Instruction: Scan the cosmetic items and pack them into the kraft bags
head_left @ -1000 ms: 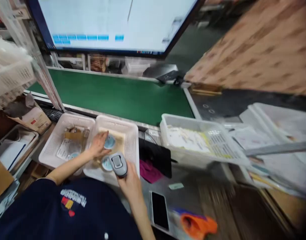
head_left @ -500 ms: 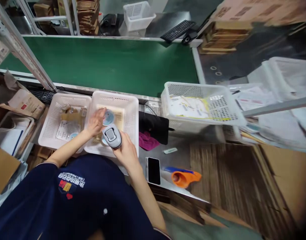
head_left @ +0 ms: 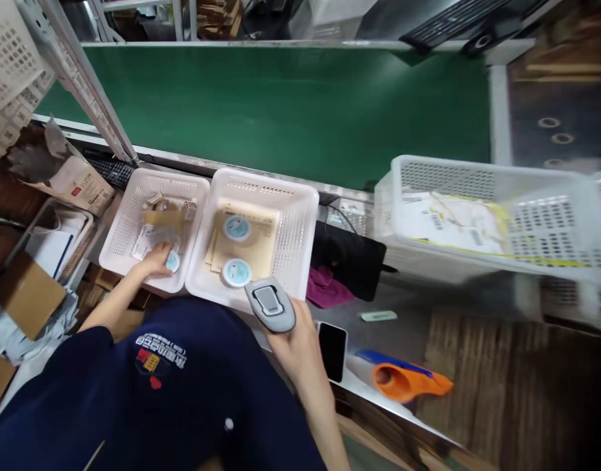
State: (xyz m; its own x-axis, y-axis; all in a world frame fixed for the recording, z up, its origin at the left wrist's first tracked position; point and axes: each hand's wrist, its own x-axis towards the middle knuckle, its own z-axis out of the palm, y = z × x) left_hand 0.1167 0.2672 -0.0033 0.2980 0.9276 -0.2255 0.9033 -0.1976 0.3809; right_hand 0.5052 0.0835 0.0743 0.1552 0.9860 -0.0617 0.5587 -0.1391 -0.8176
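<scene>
spanning the background, a long green surface (head_left: 291, 111) lies beyond the counter (head_left: 411, 302), where a person (head_left: 182, 392) in a navy shirt with a printed logo works with both bare hands. a white paper basket (head_left: 565, 216) at right holds papers (head_left: 448, 216) with yellow edging. well to its left, the white middle basket (head_left: 293, 245) has brown sheets (head_left: 262, 239) lying flat in it, and just beside that, the white left basket (head_left: 124, 226) holds mixed small items (head_left: 163, 219). right of the middle basket are a black mat (head_left: 365, 258), a magenta cloth (head_left: 325, 289) and, nearer the counter's front edge, an orange object (head_left: 403, 384). the right hand (head_left: 296, 335) has its fingers wrapped around a grey handheld device (head_left: 272, 305) at the middle basket's near rim. the left hand (head_left: 156, 260) is in the left basket, its fingers at the edge of a round blue-topped container (head_left: 173, 262); whether they are closed on it cannot be told. a phone (head_left: 334, 350) lies beside the right forearm. a far round container (head_left: 237, 227) and a near round container (head_left: 236, 272) rest apart on the brown sheets. a small pale strip (head_left: 379, 316) lies beyond the phone.
</scene>
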